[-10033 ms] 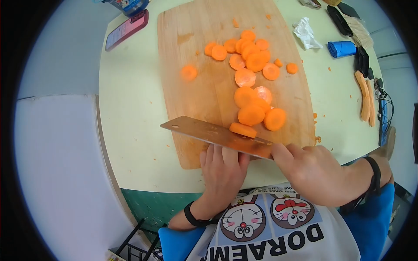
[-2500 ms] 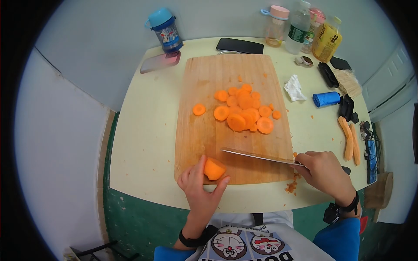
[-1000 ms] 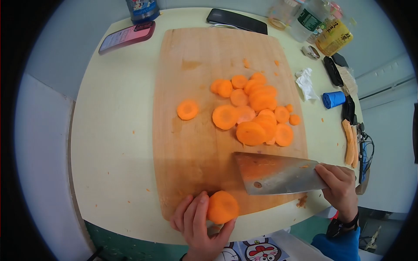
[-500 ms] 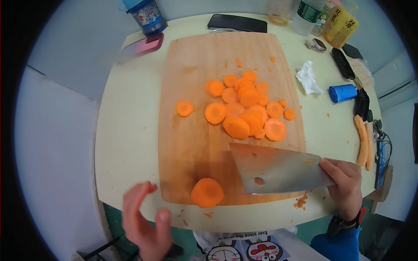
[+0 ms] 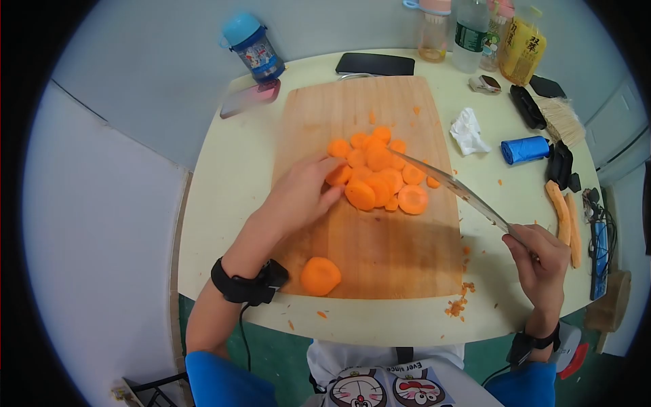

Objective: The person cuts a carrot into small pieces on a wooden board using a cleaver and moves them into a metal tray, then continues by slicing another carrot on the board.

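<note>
My left hand (image 5: 303, 192) is at the left side of a pile of round carrot slices (image 5: 380, 159). Its thumb and fingers close around a carrot slice (image 5: 338, 176) at the pile's edge. In my right hand (image 5: 540, 258) is the handle of a cleaver (image 5: 461, 190). The blade is turned nearly edge-on to me, and its tip reaches the upper right of the pile. A thick carrot piece (image 5: 321, 276) stands near the front edge of the wooden cutting board (image 5: 393, 271), below my left forearm.
Two peeled carrots (image 5: 574, 227) lie at the table's right edge, near a blue roll (image 5: 525, 150) and crumpled tissue (image 5: 469, 131). Along the back are a blue water bottle (image 5: 258, 54), black phone (image 5: 375, 64) and several bottles (image 5: 470, 37). Carrot scraps (image 5: 459, 304) lie by the board's front right corner.
My left hand has moved from the front left up to the pile's left side. The cleaver has risen and turned from flat-side view to nearly edge-on. The lone slice at left no longer shows.
</note>
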`<state>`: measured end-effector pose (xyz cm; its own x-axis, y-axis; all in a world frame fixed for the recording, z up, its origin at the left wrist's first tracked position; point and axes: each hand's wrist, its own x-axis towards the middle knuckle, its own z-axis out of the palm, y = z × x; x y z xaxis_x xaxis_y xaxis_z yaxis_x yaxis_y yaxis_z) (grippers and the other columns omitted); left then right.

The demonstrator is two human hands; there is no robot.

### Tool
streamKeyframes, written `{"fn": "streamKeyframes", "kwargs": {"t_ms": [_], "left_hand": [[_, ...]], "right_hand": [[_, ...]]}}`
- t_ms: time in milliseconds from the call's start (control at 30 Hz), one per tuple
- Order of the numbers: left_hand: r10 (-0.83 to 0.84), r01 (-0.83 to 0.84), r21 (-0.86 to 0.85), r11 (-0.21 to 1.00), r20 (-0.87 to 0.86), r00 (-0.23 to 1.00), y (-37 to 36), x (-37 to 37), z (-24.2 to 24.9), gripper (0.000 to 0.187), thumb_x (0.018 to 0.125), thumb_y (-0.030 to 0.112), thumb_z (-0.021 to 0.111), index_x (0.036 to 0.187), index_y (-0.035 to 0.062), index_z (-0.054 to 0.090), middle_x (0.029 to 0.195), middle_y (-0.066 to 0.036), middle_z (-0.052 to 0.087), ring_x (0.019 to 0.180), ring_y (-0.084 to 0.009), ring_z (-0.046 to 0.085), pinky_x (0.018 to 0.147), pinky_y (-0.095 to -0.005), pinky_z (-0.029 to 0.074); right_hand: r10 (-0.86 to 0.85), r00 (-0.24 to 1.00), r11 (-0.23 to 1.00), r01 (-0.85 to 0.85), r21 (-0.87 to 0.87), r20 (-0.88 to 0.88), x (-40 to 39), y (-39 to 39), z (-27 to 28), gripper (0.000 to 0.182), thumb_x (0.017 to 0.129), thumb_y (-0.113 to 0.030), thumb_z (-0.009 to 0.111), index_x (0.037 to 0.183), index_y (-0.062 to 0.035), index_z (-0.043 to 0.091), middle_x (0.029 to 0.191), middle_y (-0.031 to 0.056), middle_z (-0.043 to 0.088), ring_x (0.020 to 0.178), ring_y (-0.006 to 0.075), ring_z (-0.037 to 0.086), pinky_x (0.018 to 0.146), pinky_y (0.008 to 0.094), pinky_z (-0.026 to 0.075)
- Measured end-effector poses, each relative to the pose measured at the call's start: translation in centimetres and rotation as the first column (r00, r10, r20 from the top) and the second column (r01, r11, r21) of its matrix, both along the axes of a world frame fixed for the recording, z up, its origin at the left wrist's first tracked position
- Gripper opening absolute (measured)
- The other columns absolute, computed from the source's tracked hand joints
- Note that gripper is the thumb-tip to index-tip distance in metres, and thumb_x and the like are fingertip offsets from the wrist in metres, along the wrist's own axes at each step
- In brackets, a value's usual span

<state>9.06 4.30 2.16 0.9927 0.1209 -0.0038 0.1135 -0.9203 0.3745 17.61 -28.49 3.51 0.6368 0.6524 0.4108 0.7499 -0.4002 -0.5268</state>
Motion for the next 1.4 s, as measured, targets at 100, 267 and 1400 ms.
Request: {"fn": "streamKeyframes", "kwargs": {"t_ms": [100,267,1400], "left_hand": [[0.29,-0.271,-0.408,0.872,-0.016,0.957,0.0,-1.3,1.0,0.029,0.085,0.009,0.058,0.111,-0.0028,0.057,0.093,-0.009,0.065,0.08,-0.0192,0.063,0.073,-0.0296,0.049],[0.447,-0.131,-0.821,0.556,0.162,0.88,-3.7,-5.8,2.7,0.026,0.088,0.006,0.056,0.11,-0.0074,0.056,0.095,-0.013,0.065,0.081,-0.0178,0.065,0.072,-0.0278,0.051],[0.636,0.455,-0.882,-0.123,0.282,0.719,-7.5,-13.7,1.8,0.02,0.096,0.023,0.041,0.109,0.0072,0.043,0.075,-0.009,0.058,0.064,-0.0191,0.056,0.057,-0.0306,0.046]], "right_hand": [[0.006,1.0,0.999,-0.006,0.033,0.001,0.0,0.0,0.1,0.022,0.069,0.008,0.064,0.09,0.0025,0.063,0.071,0.0116,0.06,0.056,0.0194,0.058,0.049,0.0258,0.045],[0.003,1.0,0.997,-0.004,0.071,0.014,-0.1,0.1,-0.2,0.016,0.072,0.007,0.065,0.087,0.0026,0.063,0.069,0.0108,0.06,0.053,0.0179,0.057,0.048,0.0251,0.043],[0.007,0.998,1.0,-0.007,-0.008,0.058,0.5,-0.2,-1.3,0.005,0.08,0.003,0.062,0.084,0.0049,0.06,0.06,0.0082,0.047,0.049,0.0134,0.038,0.045,0.0267,0.028]]}}
